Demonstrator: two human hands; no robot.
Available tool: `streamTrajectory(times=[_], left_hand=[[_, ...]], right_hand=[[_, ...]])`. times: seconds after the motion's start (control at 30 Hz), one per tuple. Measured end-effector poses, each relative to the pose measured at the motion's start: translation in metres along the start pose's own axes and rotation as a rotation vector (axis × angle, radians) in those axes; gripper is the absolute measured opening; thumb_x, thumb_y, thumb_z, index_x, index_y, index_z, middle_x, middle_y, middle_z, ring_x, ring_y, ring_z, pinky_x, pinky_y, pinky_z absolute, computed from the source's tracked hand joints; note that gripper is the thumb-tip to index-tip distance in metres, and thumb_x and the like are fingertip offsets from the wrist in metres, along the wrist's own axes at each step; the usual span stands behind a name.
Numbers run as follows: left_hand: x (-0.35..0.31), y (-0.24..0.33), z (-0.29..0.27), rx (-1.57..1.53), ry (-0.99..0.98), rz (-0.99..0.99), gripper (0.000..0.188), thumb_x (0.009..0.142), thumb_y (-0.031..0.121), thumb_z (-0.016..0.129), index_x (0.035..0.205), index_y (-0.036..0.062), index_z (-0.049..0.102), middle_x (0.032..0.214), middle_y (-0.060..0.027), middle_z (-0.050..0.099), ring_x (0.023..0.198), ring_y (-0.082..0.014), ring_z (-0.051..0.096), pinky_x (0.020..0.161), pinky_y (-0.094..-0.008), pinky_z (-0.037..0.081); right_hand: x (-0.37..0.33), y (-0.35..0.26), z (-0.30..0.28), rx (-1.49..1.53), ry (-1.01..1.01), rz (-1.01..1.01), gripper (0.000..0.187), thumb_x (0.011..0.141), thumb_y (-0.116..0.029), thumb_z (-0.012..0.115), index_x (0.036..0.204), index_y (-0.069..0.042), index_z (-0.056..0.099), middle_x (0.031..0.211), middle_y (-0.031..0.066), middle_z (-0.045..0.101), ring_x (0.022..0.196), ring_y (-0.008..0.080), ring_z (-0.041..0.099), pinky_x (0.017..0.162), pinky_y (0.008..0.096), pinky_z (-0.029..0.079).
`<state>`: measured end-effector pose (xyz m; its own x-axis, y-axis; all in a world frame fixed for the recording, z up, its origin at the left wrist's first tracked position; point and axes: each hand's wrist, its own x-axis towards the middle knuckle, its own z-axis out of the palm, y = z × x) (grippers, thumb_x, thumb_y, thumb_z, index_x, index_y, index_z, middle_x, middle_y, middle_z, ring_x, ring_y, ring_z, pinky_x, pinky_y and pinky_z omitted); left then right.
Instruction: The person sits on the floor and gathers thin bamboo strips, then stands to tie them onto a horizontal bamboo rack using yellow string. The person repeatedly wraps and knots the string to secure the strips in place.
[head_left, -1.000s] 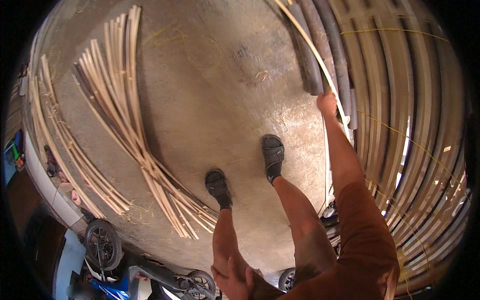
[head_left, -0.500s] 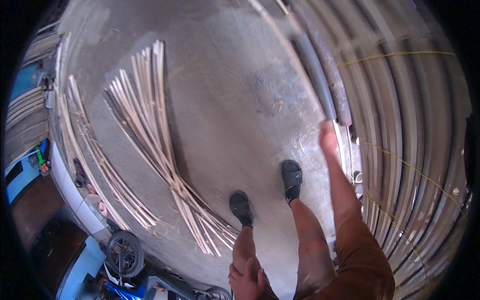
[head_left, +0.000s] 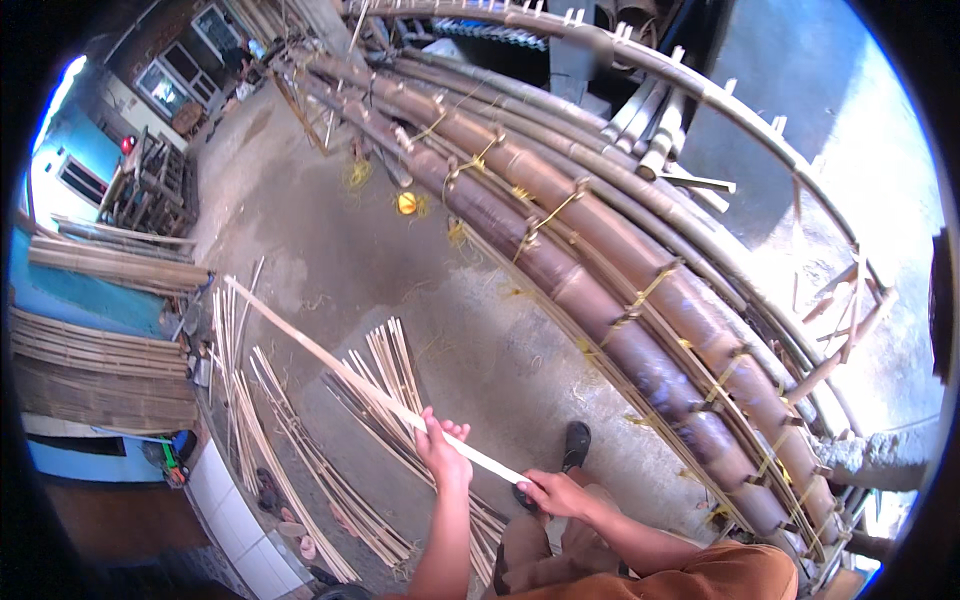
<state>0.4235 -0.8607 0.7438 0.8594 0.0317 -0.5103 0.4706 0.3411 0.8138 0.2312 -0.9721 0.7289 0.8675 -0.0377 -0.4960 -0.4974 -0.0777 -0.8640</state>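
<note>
A long, pale bamboo strip (head_left: 350,377) slants across in front of me, its far end raised toward the upper left. The near end is in my right hand (head_left: 562,495), thumb and fingers closed on it. Further along the strip, my left hand (head_left: 444,452) has its palm turned up and its fingers curled about it. Below and beyond my left hand, a bundle of similar strips (head_left: 397,372) lies fanned on the concrete floor. My forearm partly covers that bundle.
To the right, long brown bamboo poles (head_left: 560,275) are lashed with yellow cord. More loose strips (head_left: 325,455) lie on the floor at the left, near a white tiled ledge (head_left: 235,515). A yellow round object (head_left: 407,203) sits by the poles. Slatted panels (head_left: 105,350) stand far left.
My left hand has come off my leg and onto a bamboo strip. The right hand, earlier low by the poles, now grips the strip before me. The view has swung up and right.
</note>
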Motion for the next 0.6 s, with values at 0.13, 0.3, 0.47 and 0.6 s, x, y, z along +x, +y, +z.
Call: streamTrajectory(times=[0.13,0.3,0.47,0.6], left_hand=[[-0.026,0.084,0.100,-0.072,-0.279,0.013,0.030,0.100,0.029,0.055,0.125,0.0135,0.056,0.076,0.0026,0.050,0.062,-0.0071,0.045,0.054,-0.0253,0.040],[-0.041,0.124,0.225,-0.187,-0.562,0.024,0.032,0.100,0.027,0.056,0.127,0.0093,0.055,0.082,-0.0011,0.058,0.064,-0.0087,0.051,0.056,-0.0249,0.045],[-0.001,0.073,0.299,0.076,-0.725,0.070,0.043,0.093,0.013,0.057,0.127,-0.0098,0.045,0.103,-0.0164,0.060,0.092,-0.0248,0.059,0.084,-0.0377,0.052],[-0.032,0.051,0.322,0.532,-0.497,0.232,0.071,0.094,0.026,0.062,0.147,-0.0058,0.026,0.147,-0.0272,0.037,0.136,-0.0379,0.038,0.113,-0.0523,0.032]], right_hand=[[-0.122,-0.065,-0.043,-0.054,0.198,-0.016,0.040,0.098,-0.043,0.052,0.122,-0.011,0.056,0.090,0.0188,0.068,0.086,0.0408,0.066,0.078,0.0461,0.052],[-0.247,-0.032,-0.064,-0.219,0.695,0.083,0.035,0.096,-0.038,0.056,0.120,-0.012,0.058,0.097,0.0168,0.069,0.083,0.0414,0.066,0.073,0.0462,0.054],[-0.300,-0.104,-0.128,-0.574,1.176,0.041,0.016,0.092,-0.030,0.062,0.092,-0.014,0.062,0.078,0.0099,0.063,0.065,0.0336,0.064,0.058,0.0464,0.050],[-0.313,-0.089,-0.167,-0.689,1.301,0.083,0.018,0.090,-0.032,0.061,0.085,-0.015,0.063,0.072,0.0082,0.064,0.066,0.0310,0.064,0.062,0.0455,0.047]])
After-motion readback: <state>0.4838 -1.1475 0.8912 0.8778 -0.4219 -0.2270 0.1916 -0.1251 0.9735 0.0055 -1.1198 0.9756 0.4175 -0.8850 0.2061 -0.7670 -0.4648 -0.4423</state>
